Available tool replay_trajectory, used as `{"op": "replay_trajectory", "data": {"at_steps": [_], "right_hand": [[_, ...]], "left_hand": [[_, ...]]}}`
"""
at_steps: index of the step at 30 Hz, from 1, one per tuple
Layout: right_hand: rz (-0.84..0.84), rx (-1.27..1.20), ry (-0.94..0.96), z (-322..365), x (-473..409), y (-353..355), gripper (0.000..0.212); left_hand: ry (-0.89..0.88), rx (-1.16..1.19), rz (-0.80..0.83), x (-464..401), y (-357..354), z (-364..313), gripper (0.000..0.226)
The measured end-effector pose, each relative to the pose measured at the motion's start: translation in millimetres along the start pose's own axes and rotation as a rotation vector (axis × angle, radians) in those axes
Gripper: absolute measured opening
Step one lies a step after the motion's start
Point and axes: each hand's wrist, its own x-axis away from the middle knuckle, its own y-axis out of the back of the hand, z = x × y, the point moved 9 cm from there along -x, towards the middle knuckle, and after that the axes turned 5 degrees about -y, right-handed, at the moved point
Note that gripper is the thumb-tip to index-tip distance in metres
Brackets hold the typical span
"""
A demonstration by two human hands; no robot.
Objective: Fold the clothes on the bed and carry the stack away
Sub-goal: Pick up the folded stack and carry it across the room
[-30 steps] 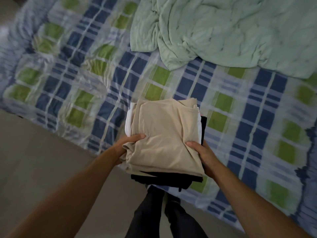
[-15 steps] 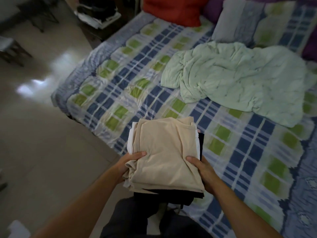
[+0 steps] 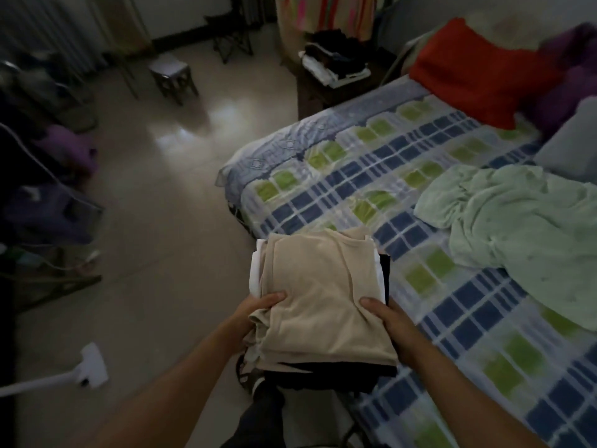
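A stack of folded clothes [image 3: 319,295], beige on top with white and black layers beneath, is held up off the bed at its near corner. My left hand [image 3: 255,313] grips the stack's left side, thumb on top and fingers hidden underneath. My right hand [image 3: 387,321] grips the right side the same way. The bed [image 3: 371,176] has a blue, green and white checked sheet and runs off to the right.
A crumpled pale green sheet [image 3: 517,234] lies on the bed. A red pillow [image 3: 478,69] and purple bedding sit at its head. A side table with piled clothes [image 3: 332,64], a small stool [image 3: 172,74], a white tool [image 3: 87,367] and dark clutter at left surround shiny floor.
The stack has come up off the bed in both hands and the view has swung left, bringing the floor, stool and side table into sight.
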Motion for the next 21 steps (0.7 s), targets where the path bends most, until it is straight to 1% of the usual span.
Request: {"op": "replay_trajectory", "data": {"at_steps": [3,6,8,11,14,16,20,21], "right_hand": [[0.039,0.069,-0.028,20.1,-30.0,-68.8,0.062],[0.052,0.107,-0.031,42.8,-57.8,-136.1,0.053],[0.063,0.115,-0.032,56.3,-76.1,-179.9,0.048],[0.079,0.110,-0.029,76.7,-98.6,-236.4,0.050],[0.096,0.137,-0.014,98.1,-119.0,-285.9,0.054],[0.107,0.155,-0.013,111.1,-135.8,-314.6,0.051],[0.130,0.178,-0.033,136.2,-176.2,-360.6,0.048],[0.143,0.184,-0.037,142.6,-186.7,-372.9,0.048]], "left_hand": [[0.001,0.081,0.002,-7.8,64.8,-25.0,0.072],[-0.016,0.131,-0.028,-18.6,128.5,-55.1,0.075],[-0.026,0.135,-0.033,-26.1,165.8,-76.5,0.071],[-0.028,0.148,-0.049,-36.4,214.7,-105.2,0.059],[-0.033,0.143,-0.097,-44.4,259.1,-135.2,0.060],[-0.039,0.140,-0.120,-49.9,283.6,-156.1,0.063],[-0.028,0.199,-0.115,-65.2,317.6,-190.6,0.055],[-0.033,0.212,-0.116,-69.9,326.7,-198.8,0.059]]}}
